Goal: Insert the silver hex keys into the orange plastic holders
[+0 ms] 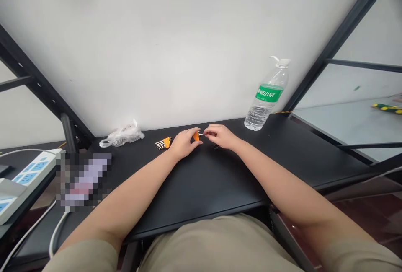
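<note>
My left hand is closed around a small orange holder, pinched between thumb and fingers. My right hand pinches a thin metal rod whose visible end meets the right side of that holder. Its exact kind is too small to tell. Beneath the right hand, slim dark rods lie on the black table. Just left of my left hand rests a second orange holder, with several metal rods fanning out to its left.
A large water bottle with a green label stands at the back right against the white wall. Crumpled clear plastic lies at the back left. A blurred-out device with a white cable and a power strip are at the left.
</note>
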`<state>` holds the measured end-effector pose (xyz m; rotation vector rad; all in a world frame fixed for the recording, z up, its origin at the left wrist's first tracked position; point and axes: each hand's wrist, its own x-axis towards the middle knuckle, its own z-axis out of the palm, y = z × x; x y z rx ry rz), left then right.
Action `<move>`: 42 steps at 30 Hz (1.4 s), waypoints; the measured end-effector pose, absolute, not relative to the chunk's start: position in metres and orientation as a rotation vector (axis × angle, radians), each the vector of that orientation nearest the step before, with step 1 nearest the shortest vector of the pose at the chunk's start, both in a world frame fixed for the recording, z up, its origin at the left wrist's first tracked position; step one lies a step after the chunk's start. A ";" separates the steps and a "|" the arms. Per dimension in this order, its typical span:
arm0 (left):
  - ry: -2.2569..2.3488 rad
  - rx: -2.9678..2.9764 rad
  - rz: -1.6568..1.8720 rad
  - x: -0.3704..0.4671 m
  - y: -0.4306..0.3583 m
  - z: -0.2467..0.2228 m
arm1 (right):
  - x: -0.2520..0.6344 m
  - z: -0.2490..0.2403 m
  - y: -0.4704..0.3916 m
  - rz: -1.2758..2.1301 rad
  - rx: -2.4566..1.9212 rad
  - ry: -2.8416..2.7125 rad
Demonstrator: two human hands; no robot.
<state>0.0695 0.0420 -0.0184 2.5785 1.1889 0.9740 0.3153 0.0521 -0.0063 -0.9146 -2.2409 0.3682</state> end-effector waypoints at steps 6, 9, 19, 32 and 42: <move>1.212 2.580 0.984 0.068 0.042 -0.018 | 0.310 -0.009 0.050 0.385 -0.851 -2.213; 1.213 2.577 0.990 0.068 0.041 -0.017 | 0.310 -0.011 0.052 0.339 -0.872 -2.180; 1.214 2.622 1.002 0.069 0.040 -0.018 | 0.311 -0.014 0.054 0.298 -0.873 -2.222; 1.219 2.670 0.929 0.069 0.039 -0.018 | 0.312 -0.009 0.048 0.351 -0.863 -2.197; 1.223 2.631 0.956 0.071 0.038 -0.016 | 0.314 -0.008 0.050 0.367 -0.872 -2.180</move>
